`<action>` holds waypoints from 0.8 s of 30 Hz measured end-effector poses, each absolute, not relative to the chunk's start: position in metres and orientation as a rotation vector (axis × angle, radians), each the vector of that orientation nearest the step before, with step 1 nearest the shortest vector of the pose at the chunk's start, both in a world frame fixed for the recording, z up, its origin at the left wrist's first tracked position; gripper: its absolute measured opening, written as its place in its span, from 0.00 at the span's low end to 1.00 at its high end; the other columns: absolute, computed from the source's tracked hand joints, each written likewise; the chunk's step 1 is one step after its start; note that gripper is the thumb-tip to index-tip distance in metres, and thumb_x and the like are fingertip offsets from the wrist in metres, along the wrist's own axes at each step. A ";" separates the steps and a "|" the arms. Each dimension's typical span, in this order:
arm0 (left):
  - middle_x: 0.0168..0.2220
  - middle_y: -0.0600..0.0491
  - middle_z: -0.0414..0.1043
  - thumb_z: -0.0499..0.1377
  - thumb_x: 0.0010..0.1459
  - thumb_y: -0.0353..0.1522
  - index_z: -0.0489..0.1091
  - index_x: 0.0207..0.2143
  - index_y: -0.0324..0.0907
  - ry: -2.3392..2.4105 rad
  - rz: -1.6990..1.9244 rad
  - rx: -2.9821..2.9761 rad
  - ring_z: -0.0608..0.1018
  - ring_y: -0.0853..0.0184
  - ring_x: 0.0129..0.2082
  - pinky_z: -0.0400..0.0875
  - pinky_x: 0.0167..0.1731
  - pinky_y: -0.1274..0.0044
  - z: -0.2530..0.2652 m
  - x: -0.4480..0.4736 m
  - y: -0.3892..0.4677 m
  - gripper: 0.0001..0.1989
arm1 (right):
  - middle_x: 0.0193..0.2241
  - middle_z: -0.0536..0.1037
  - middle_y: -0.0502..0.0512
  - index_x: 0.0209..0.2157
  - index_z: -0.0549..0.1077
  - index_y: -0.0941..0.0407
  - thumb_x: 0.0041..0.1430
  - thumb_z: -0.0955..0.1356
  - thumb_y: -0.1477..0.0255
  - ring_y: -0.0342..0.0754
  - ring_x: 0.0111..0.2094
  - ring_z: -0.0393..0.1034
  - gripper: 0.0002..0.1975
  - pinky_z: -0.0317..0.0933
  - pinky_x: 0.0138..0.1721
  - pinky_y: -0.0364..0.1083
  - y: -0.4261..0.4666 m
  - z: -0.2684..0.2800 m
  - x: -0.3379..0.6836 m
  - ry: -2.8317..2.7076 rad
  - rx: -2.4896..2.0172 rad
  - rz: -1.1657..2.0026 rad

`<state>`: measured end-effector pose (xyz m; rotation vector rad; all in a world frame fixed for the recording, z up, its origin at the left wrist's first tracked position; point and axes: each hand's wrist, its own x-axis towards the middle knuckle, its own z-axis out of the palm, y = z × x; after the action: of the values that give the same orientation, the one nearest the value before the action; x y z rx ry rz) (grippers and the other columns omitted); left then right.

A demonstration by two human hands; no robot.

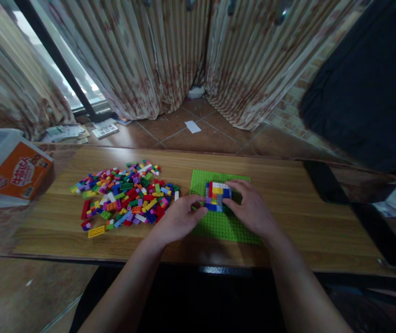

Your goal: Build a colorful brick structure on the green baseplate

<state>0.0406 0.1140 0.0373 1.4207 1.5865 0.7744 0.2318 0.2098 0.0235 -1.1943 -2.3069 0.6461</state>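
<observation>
A small block build of toy building bricks (217, 195) in red, white, yellow, blue and grey rests on the green studded baseplate (211, 229). From the left, my left hand (181, 217) reaches in with curled fingers, its index fingertip and thumb at the build's left edge. My right hand (253, 208) grips the build's right side, thumb in front and index finger along the back corner. Some of the build's right end is hidden behind those fingers. Left of my left hand lies a heap of loose bricks (124, 196) in many colours.
All this lies on a wooden table (295, 222). A clear plastic tub (0, 134) with an orange label stands at the left end. On the right is a black strip (325, 182) along the table. Curtains (142, 60) hang beyond, above a tiled floor (159, 129).
</observation>
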 end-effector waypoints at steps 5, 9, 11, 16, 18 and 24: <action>0.36 0.49 0.75 0.54 0.60 0.34 0.71 0.50 0.37 1.587 0.751 1.420 0.73 0.67 0.32 0.66 0.33 0.76 0.040 0.041 0.114 0.18 | 0.44 0.76 0.64 0.47 0.74 0.59 0.59 0.63 0.65 0.54 0.41 0.72 0.19 0.65 0.46 0.56 0.215 0.017 0.230 -2.128 -1.357 0.665; 0.36 0.50 0.75 0.54 0.60 0.34 0.72 0.49 0.37 1.572 0.753 1.426 0.73 0.67 0.32 0.66 0.32 0.77 0.040 0.041 0.114 0.17 | 0.43 0.76 0.66 0.46 0.75 0.62 0.59 0.63 0.62 0.56 0.41 0.71 0.21 0.65 0.44 0.56 0.217 0.011 0.225 -2.100 -1.447 0.609; 0.36 0.50 0.75 0.54 0.59 0.34 0.72 0.48 0.37 1.575 0.766 1.442 0.73 0.67 0.32 0.66 0.32 0.77 0.037 0.041 0.113 0.17 | 0.43 0.75 0.67 0.45 0.75 0.62 0.59 0.62 0.62 0.56 0.43 0.70 0.21 0.65 0.46 0.56 0.217 0.008 0.222 -2.113 -1.438 0.569; 0.37 0.49 0.76 0.54 0.59 0.34 0.72 0.47 0.38 1.569 0.783 1.458 0.75 0.66 0.34 0.67 0.35 0.76 0.032 0.040 0.113 0.16 | 0.41 0.73 0.66 0.42 0.76 0.61 0.60 0.61 0.63 0.56 0.46 0.67 0.20 0.61 0.51 0.56 0.216 -0.001 0.216 -2.126 -1.421 0.464; 0.37 0.50 0.76 0.54 0.59 0.34 0.73 0.47 0.39 1.568 0.778 1.462 0.75 0.66 0.34 0.67 0.35 0.76 0.032 0.041 0.113 0.16 | 0.42 0.73 0.65 0.43 0.75 0.60 0.61 0.60 0.64 0.56 0.46 0.66 0.19 0.60 0.51 0.57 0.216 -0.004 0.215 -2.125 -1.418 0.436; 0.37 0.50 0.76 0.55 0.59 0.35 0.73 0.48 0.40 1.586 0.765 1.436 0.75 0.67 0.33 0.68 0.33 0.77 0.032 0.042 0.113 0.17 | 0.43 0.72 0.64 0.44 0.73 0.58 0.62 0.60 0.65 0.56 0.48 0.64 0.17 0.59 0.52 0.57 0.213 -0.012 0.213 -2.114 -1.418 0.403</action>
<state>0.0416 0.1131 0.0317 1.4359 1.5855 0.7647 0.2131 0.2133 -0.0117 -1.4179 -2.1142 0.4026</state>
